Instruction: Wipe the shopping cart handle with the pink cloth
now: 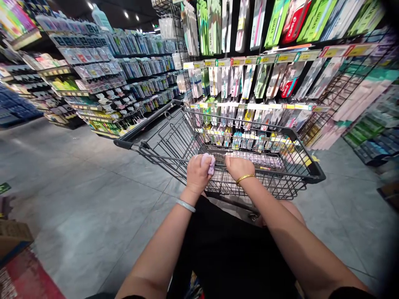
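Note:
A dark metal shopping cart [162, 160] stands in front of me, turned sideways. My left hand [198, 171] is closed around a small crumpled light purple item [208, 162], above the cart's near edge. Just to its right, my right hand [240, 168] is closed in a fist at the same edge; what its fingers hold, if anything, is hidden. A pale bangle [186, 205] circles my left wrist and a gold bangle [245, 178] my right one.
Beyond the cart rises a rack [227, 63] of hanging packaged goods. More stocked shelves [146, 66] line the left and right. A cardboard box [14, 236] and a red surface [31, 276] are at the lower left, above the grey floor [90, 207].

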Demonstrator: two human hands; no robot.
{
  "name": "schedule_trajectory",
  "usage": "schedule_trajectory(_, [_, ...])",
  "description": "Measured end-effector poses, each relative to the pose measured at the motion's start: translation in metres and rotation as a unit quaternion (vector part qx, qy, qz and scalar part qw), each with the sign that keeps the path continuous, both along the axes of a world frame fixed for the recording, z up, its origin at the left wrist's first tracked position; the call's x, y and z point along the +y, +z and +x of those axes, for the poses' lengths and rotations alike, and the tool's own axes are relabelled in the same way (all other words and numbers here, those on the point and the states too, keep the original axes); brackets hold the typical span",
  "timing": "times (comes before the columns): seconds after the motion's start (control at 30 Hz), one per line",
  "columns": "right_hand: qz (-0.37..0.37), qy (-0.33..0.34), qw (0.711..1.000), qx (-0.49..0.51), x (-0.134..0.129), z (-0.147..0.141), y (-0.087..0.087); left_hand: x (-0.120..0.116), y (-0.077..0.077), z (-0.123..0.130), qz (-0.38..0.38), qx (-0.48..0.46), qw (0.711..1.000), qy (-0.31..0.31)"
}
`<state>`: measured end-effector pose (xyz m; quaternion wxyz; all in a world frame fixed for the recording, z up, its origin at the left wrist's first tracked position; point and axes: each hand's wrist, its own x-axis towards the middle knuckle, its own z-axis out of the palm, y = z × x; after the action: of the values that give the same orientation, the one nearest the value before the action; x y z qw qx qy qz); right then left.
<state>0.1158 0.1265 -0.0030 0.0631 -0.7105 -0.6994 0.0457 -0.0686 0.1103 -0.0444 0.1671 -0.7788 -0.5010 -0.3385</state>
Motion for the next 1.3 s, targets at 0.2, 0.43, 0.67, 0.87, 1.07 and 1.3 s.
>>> schedule_trajectory(0.2, [-0.003,0.003,1.000,0.012,0.000,-0.001,0.001,0.027,0.009,-0.088,0.042,-0.126,0.978,0.160])
schedule_trajectory(0.43, [-0.034,-0.016,0.999,0.036,0.009,-0.010,0.002,0.008,-0.011,-0.043,0.038,-0.113,0.984,0.131])
schedule_trajectory(0.67, [-0.057,0.100,0.993,0.030,0.012,-0.033,0.011,0.007,-0.002,-0.071,-0.011,-0.016,0.998,0.053])
schedule_trajectory(0.87, [-0.024,0.106,0.994,0.014,0.009,-0.041,0.004,0.029,-0.003,-0.102,0.044,-0.249,0.918,0.307])
schedule_trajectory(1.07, [-0.011,0.092,0.996,0.001,0.009,-0.044,0.004,0.000,-0.055,-0.005,0.002,-0.191,0.971,0.140])
schedule_trajectory(1.3, [-0.006,0.096,0.995,0.004,0.007,-0.039,0.004,0.010,-0.044,-0.031,0.052,-0.257,0.946,0.191])
